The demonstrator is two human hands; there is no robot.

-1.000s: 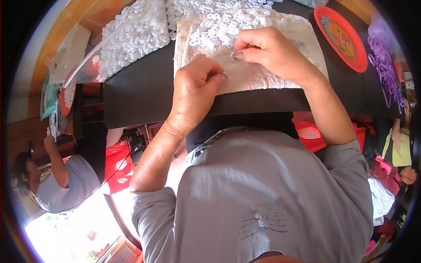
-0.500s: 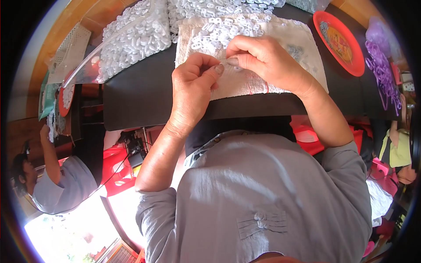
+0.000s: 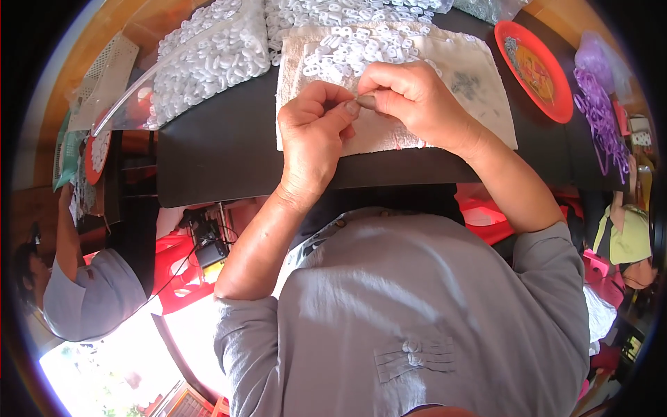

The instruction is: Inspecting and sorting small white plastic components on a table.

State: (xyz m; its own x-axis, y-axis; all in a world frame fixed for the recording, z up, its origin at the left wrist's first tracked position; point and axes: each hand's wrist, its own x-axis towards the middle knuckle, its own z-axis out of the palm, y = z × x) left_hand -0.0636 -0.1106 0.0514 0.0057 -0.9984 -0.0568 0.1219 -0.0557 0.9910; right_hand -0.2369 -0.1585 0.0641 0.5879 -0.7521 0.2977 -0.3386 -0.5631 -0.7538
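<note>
Over a cream towel [image 3: 497, 128], my left hand [image 3: 309, 128] and my right hand [image 3: 417, 97] meet fingertip to fingertip. Both are closed in a pinch. Whatever sits between the fingertips is too small and too covered to name. Just beyond the hands lies a heap of small white plastic pieces with holes [image 3: 368, 48]. To the right of my right hand, a scatter of tiny grey parts [image 3: 467, 87] rests on the same towel.
A clear bag full of white pieces [image 3: 208, 76] stands left on the dark table [image 3: 222, 163]. At right are a red plate [image 3: 561, 104] holding small grey and yellowish items, and purple ribbons [image 3: 599, 125]. A co-worker [image 3: 97, 299] is at far left, another person [image 3: 629, 236] at far right.
My hands have drawn slightly closer together, fingertips now touching. The co-worker at left has shifted a little, and the whole view has tilted slightly.
</note>
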